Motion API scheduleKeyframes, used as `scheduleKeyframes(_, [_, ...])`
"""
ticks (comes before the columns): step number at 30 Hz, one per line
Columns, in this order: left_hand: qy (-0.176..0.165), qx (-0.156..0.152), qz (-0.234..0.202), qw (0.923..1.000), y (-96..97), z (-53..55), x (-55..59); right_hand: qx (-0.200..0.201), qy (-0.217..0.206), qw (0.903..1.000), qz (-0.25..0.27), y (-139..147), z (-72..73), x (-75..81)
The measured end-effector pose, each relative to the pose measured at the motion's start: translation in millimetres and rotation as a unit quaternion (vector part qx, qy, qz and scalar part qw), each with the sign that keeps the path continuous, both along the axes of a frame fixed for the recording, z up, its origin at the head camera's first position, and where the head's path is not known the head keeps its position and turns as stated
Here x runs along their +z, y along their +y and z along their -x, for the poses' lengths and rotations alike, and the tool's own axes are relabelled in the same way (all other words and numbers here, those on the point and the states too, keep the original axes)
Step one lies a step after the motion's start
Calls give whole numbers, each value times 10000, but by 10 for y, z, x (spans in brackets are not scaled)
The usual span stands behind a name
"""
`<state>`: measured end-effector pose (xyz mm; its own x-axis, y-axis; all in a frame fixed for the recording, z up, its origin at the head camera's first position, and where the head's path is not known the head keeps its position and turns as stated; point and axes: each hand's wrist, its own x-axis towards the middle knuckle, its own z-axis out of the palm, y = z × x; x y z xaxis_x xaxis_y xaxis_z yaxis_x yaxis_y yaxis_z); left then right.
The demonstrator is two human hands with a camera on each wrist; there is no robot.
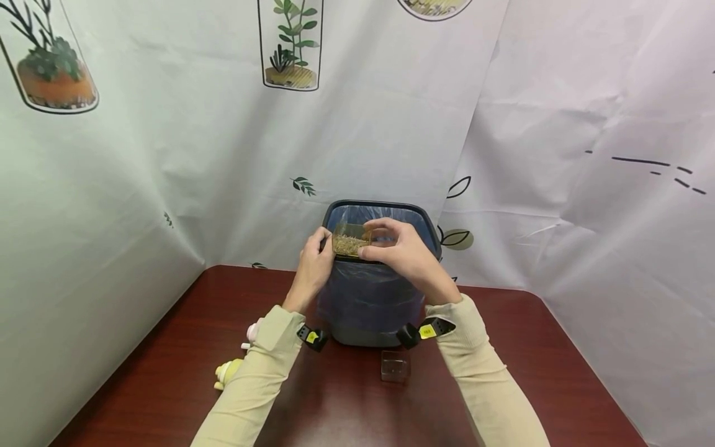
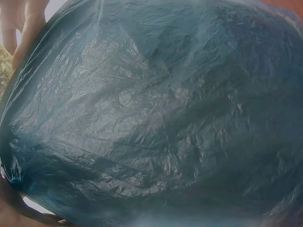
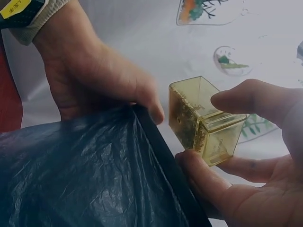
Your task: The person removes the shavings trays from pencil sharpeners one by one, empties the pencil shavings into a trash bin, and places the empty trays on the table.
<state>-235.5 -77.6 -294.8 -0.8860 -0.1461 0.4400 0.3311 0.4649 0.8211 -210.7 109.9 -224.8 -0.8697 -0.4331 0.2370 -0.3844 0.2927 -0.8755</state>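
My right hand [image 1: 406, 253] holds a small clear yellowish plastic box [image 3: 208, 120] between thumb and fingers, above the near rim of a dark trash bin [image 1: 371, 338]. Tan, grain-like bits [image 1: 349, 246] lie inside the tilted box. With its thumb over the rim, my left hand [image 1: 314, 264] grips the bin's near left corner. A thin bluish plastic bag [image 2: 151, 113] lines the bin, folds over its rim and fills most of the left wrist view. The bin's bottom inside is hidden from the head view.
On the red-brown table [image 1: 530, 360], a second small clear box [image 1: 395, 367] stands before the bin. Beside the left sleeve are a yellow item [image 1: 228, 371] and a pink item [image 1: 252, 332], both partly hidden. A printed white sheet [image 1: 368, 136] hangs behind the bin.
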Motion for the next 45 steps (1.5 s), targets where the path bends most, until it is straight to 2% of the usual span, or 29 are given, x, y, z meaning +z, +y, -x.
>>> scheduleKeyframes(4, [36, -97, -84, 9999, -1, 1, 1, -39, 28, 10000, 46, -7, 32, -2])
scheduleKeyframes(11, [18, -92, -145, 9999, -1, 2, -2, -135, 102, 9998, 59, -26, 68, -4])
scheduleKeyframes(19, [-23, -267, -317, 9991, -9, -7, -9, -551, 694, 9954, -357, -43, 80, -40])
scheduleKeyframes(26, [-7, -261, -318, 9992, -7, -9, -12, -1092, 1265, 9815, -939, -73, 44, -56])
scheduleKeyframes(37, [114, -221, -265, 9993, -9, -7, -11, -1516, 2144, 9528, -1526, -127, 49, -79])
scheduleKeyframes(41, [113, -218, -260, 9994, -12, -2, -14, -1614, 2542, 9388, -1671, -150, 47, -85])
scheduleKeyframes(45, [140, -234, -276, 9992, -14, 8, -20, -1522, 2931, 9287, -1687, -169, 45, -100])
